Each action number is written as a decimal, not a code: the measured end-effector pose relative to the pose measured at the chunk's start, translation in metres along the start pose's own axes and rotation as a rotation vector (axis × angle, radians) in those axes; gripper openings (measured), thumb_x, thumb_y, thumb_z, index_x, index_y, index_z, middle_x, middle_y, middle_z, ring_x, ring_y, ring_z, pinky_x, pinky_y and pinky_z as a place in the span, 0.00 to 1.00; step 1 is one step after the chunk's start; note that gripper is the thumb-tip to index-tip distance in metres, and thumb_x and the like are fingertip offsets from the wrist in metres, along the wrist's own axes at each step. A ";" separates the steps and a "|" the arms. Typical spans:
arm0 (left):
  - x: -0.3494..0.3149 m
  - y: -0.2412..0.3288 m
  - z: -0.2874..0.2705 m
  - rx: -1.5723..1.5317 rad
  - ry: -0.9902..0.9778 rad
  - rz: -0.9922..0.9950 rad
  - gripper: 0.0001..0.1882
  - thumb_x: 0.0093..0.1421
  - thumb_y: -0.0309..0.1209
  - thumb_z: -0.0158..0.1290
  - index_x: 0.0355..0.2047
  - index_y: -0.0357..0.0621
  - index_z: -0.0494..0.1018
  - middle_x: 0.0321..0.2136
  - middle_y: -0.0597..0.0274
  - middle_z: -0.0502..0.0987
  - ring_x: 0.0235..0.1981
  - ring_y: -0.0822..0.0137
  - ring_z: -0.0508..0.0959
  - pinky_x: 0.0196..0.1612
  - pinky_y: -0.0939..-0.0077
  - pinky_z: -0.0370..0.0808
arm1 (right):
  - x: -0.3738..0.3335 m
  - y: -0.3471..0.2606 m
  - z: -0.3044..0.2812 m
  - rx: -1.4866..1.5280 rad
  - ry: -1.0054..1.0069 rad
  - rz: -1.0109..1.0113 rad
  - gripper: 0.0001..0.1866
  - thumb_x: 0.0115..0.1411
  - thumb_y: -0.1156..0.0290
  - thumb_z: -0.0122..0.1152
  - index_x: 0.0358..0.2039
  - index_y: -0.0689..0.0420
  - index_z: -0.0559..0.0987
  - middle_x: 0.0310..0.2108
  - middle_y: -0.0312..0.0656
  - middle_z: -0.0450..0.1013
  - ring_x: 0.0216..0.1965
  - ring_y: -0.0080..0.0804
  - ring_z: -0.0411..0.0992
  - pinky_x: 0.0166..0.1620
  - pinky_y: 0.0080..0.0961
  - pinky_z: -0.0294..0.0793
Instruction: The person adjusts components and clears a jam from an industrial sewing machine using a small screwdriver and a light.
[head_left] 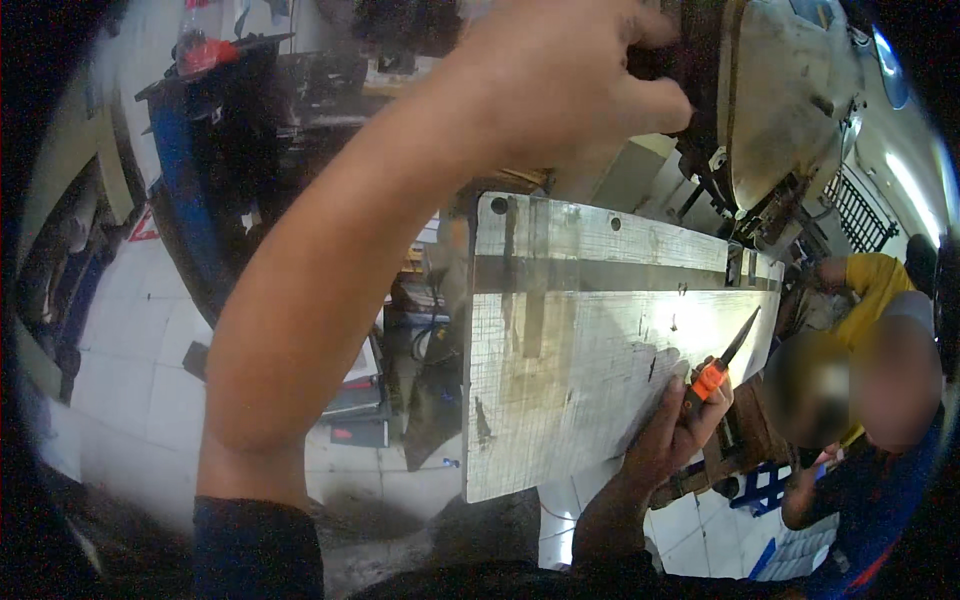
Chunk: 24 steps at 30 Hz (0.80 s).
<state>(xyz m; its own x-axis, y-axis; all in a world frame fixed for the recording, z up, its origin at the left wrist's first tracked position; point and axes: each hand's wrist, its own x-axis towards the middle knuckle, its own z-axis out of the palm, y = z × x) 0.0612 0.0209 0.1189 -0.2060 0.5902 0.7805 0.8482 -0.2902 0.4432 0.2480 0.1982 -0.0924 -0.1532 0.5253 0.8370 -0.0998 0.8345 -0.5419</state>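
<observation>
My right hand (690, 420) is closed around a knife (708, 382) with an orange and black handle. Its long pointed blade slants up and to the right over a pale flat board (590, 420). Part of that hand rests on or just above the board's right side. Thin grid lines, scuffs and a grey band mark the board, which has holes near its far edge. Raised at the top of the view, my left hand (580, 75) has thumb and forefinger apart beside the dark edge of a large machine (790, 100). Its other fingers are hidden; contact with the machine cannot be made out.
Two people are close on the right, one in a yellow top (880, 290), one in dark clothes (880, 510). A blue and black bin-like container (190, 190) stands at the far left. Books or boxes (360, 430) lie below my left forearm, over a white tiled floor (120, 340).
</observation>
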 end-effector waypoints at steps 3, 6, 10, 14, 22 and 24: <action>0.003 -0.007 0.007 0.266 0.118 0.012 0.18 0.55 0.33 0.53 0.43 0.34 0.76 0.27 0.50 0.81 0.27 0.67 0.80 0.32 0.74 0.76 | 0.001 0.002 -0.002 -0.039 -0.008 -0.044 0.09 0.61 0.75 0.55 0.41 0.62 0.69 0.47 0.46 0.62 0.48 0.34 0.62 0.51 0.30 0.61; 0.013 -0.015 0.004 0.088 0.034 0.042 0.17 0.55 0.33 0.53 0.41 0.33 0.77 0.27 0.52 0.80 0.26 0.69 0.79 0.33 0.74 0.75 | 0.000 0.005 -0.002 -0.035 -0.003 -0.064 0.09 0.60 0.77 0.56 0.41 0.61 0.69 0.47 0.46 0.63 0.47 0.34 0.62 0.51 0.29 0.62; 0.000 0.008 0.006 0.091 0.006 -0.043 0.16 0.55 0.32 0.53 0.40 0.32 0.77 0.25 0.57 0.79 0.24 0.71 0.76 0.31 0.75 0.74 | 0.003 0.004 -0.001 -0.010 0.021 -0.059 0.10 0.59 0.79 0.57 0.40 0.61 0.70 0.46 0.46 0.63 0.46 0.35 0.63 0.50 0.28 0.61; 0.003 0.001 0.007 0.003 0.000 -0.124 0.16 0.55 0.31 0.53 0.39 0.32 0.77 0.24 0.59 0.79 0.23 0.73 0.76 0.30 0.76 0.73 | 0.002 0.006 -0.002 0.017 0.028 -0.061 0.10 0.59 0.78 0.58 0.40 0.62 0.70 0.46 0.46 0.64 0.46 0.35 0.64 0.50 0.29 0.62; 0.004 -0.002 0.003 -0.093 -0.035 -0.060 0.14 0.58 0.32 0.52 0.39 0.32 0.77 0.22 0.60 0.78 0.21 0.74 0.74 0.28 0.78 0.71 | 0.004 0.002 -0.002 -0.065 0.039 -0.104 0.10 0.58 0.78 0.58 0.40 0.62 0.70 0.45 0.47 0.65 0.44 0.36 0.64 0.47 0.28 0.63; 0.004 0.008 0.004 -0.097 -0.053 -0.082 0.14 0.59 0.32 0.52 0.39 0.32 0.77 0.21 0.60 0.78 0.21 0.74 0.74 0.28 0.77 0.71 | 0.001 0.007 -0.006 -0.087 0.016 -0.099 0.10 0.59 0.80 0.55 0.42 0.63 0.70 0.46 0.47 0.66 0.46 0.35 0.65 0.50 0.29 0.64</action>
<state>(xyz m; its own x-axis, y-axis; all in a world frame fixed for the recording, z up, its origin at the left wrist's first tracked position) 0.0693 0.0240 0.1244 -0.2442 0.6529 0.7170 0.7778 -0.3097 0.5469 0.2526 0.2053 -0.0944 -0.1309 0.4418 0.8875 -0.0278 0.8932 -0.4488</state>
